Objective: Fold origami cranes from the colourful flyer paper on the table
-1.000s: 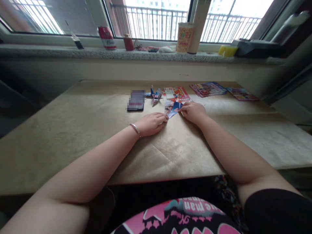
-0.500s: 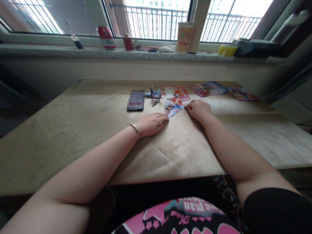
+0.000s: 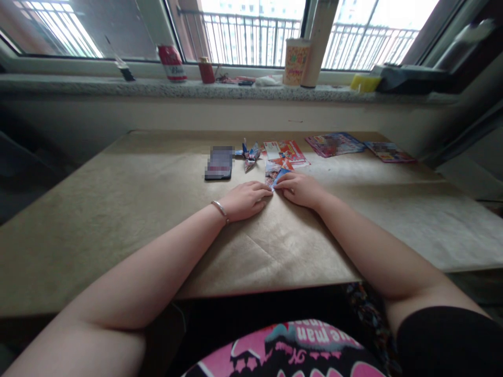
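Observation:
A folded piece of colourful printed paper (image 3: 274, 174) lies on the brown paper-covered table (image 3: 118, 209). My left hand (image 3: 244, 199), with a thin bracelet at the wrist, rests knuckles-up, its fingertips pressing the paper's near corner. My right hand (image 3: 299, 188) lies over the paper's right part, fingers curled down and pressing it flat. The two hands nearly touch. Just behind the paper sits a finished paper crane (image 3: 250, 154).
A dark phone (image 3: 219, 163) lies left of the crane. Printed leaflets (image 3: 285, 151) and magazines (image 3: 334, 143) lie at the back right. The windowsill holds a red can (image 3: 172, 63), a paper cup (image 3: 295, 61) and small items.
My right hand slid right along the paper's edge, then came back left over the paper, close to my left hand. The left hand has stayed put.

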`<state>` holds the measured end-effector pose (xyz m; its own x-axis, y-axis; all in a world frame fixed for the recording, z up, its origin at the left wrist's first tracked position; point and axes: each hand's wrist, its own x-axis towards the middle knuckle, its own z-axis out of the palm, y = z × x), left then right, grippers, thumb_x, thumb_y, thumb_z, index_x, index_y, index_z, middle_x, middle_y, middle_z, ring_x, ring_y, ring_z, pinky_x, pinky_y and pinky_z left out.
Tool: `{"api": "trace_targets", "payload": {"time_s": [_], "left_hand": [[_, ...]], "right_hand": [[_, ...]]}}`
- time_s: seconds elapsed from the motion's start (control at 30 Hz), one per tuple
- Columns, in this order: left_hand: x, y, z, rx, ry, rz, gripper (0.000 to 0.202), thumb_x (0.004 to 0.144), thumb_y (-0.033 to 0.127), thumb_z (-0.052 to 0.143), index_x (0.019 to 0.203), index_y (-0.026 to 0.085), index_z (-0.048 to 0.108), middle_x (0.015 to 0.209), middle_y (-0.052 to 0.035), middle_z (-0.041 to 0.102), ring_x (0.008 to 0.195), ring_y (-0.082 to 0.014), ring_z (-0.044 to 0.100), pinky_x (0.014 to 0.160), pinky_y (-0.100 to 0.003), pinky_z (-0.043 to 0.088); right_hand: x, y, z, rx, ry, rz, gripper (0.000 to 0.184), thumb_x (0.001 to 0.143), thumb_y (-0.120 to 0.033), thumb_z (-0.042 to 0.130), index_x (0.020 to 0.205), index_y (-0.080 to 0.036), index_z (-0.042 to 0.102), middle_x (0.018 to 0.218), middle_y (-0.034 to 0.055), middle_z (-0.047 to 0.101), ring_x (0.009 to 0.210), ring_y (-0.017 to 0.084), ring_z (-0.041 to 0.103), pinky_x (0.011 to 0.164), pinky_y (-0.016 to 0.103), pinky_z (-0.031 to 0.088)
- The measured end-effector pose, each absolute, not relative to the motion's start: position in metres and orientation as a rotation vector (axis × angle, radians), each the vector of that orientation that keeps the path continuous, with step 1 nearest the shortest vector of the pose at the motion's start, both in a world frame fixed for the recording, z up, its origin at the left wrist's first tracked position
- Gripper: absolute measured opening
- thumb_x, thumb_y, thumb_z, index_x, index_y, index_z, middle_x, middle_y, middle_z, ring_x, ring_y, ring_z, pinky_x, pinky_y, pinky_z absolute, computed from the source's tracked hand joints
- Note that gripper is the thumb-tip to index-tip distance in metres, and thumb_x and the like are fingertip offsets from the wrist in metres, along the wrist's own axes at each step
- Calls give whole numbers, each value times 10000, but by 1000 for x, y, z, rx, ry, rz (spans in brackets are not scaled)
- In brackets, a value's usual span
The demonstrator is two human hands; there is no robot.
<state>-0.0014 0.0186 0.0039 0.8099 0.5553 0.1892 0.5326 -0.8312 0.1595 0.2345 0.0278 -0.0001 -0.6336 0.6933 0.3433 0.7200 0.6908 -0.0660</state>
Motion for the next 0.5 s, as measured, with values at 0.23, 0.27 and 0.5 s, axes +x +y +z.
{"api": "trace_targets", "payload": {"time_s": [0.23,0.27,0.5], "left_hand": [[-4,21,4,2876,819,385,333,932,238,456,1191,162,651,1278,-92,627,1184,-207,577,1062,-355,444],[-5,21,4,2881,811,390,333,930,235,459,1195,161,648,1278,-94,627,1187,-206,575,1064,-355,443],[-7,22,7,2901,796,429,297,917,200,462,1137,159,658,1214,-95,661,1154,-206,593,1044,-368,460]], "right_hand": [[232,26,-5,-967,-2566,38,322,835,-141,517,1029,-226,760,1072,51,715,971,199,627,896,334,469],[232,25,-4,-967,-2574,23,322,830,-137,521,1026,-226,760,1070,51,715,969,202,628,894,336,467],[228,23,2,-1017,-2637,-101,316,852,-149,513,1018,-255,760,1056,48,719,928,196,632,876,333,442]]}}
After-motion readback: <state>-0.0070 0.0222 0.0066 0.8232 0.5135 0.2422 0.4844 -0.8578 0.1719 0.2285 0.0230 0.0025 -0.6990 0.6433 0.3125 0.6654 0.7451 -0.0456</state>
